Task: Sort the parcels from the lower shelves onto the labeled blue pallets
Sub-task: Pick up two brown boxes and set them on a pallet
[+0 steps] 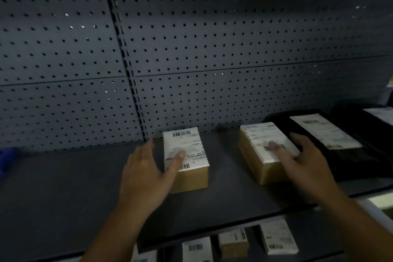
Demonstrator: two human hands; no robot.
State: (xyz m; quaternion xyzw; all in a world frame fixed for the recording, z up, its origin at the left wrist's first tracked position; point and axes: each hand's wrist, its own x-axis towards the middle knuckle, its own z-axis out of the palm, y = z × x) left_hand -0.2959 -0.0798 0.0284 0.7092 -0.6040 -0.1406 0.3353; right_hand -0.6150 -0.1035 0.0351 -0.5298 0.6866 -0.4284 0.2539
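Observation:
Two brown cardboard parcels with white barcode labels on top lie on a dark shelf (63, 187). My left hand (144, 176) is at the left parcel (191, 178); its thumb rests on the label and its straight fingers reach along the parcel's left side. My right hand (304, 161) grips the right parcel (255, 168), thumb on the label and fingers curled over its right edge. Both parcels rest flat on the shelf.
A black bagged parcel (348, 155) with a white label lies just right of the right parcel. A perforated back panel (191, 49) closes the shelf behind. Several small labelled parcels (278, 238) sit on the shelf below. Something blue (8, 159) shows at the far left.

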